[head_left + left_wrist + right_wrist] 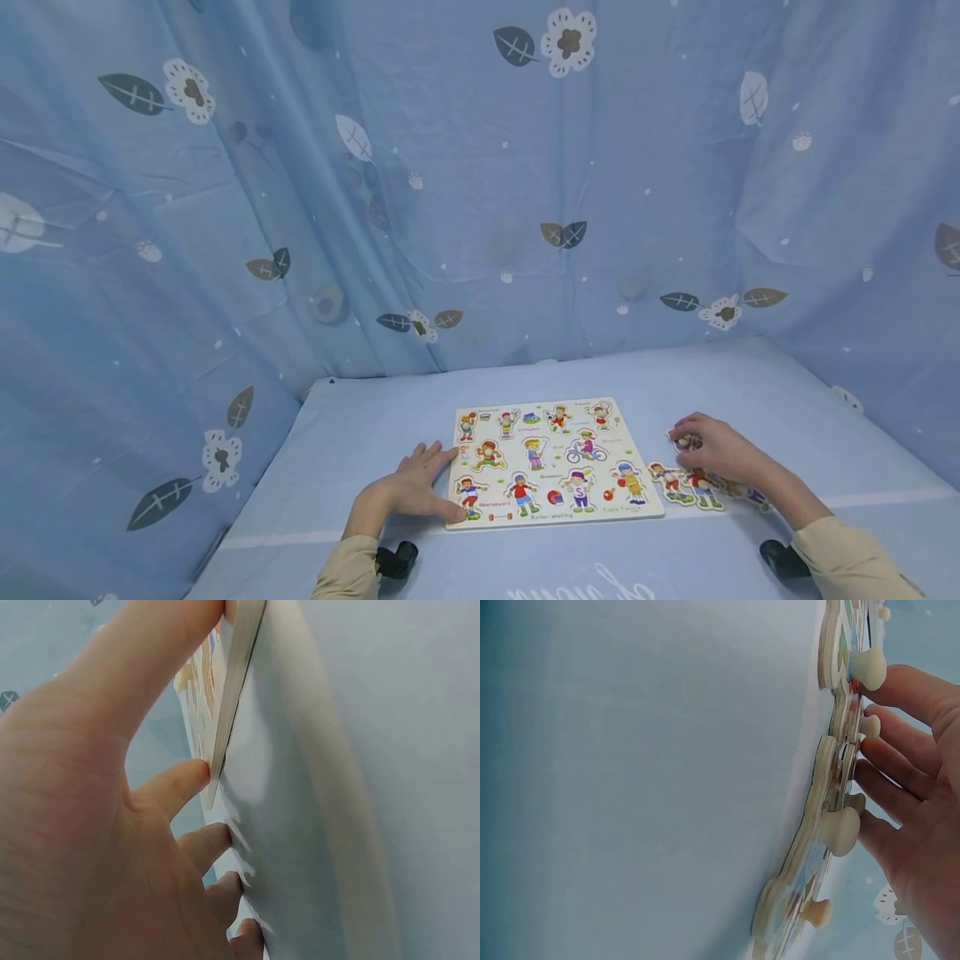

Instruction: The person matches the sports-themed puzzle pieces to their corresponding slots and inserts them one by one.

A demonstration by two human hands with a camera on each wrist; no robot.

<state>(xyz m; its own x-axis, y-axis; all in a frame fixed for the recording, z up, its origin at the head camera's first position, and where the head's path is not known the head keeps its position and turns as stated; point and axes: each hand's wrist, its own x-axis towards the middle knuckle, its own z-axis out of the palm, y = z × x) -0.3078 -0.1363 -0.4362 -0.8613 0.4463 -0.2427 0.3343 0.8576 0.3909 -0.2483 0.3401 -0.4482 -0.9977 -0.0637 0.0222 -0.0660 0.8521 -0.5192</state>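
Note:
A wooden peg puzzle board [510,475] with printed sports figures lies flat on the table. My left hand [412,487] is spread at its left side, thumb over the near left corner and index fingertip at the edge. In the left wrist view the thumb and index finger [176,787] meet the board's side [232,705], and the other fingertips rest on the cloth. To the right of the board, my right hand [712,450] pinches a figure-shaped puzzle piece [684,442], partly hidden by the fingers. Round wooden knobs [840,831] stand up from pieces close to this hand.
Several loose puzzle pieces [678,487] lie overlapping beside the board's right edge, partly under the right forearm. A pale blue cloth [360,408] covers the table. Patterned blue curtains [480,183] hang around its back and sides.

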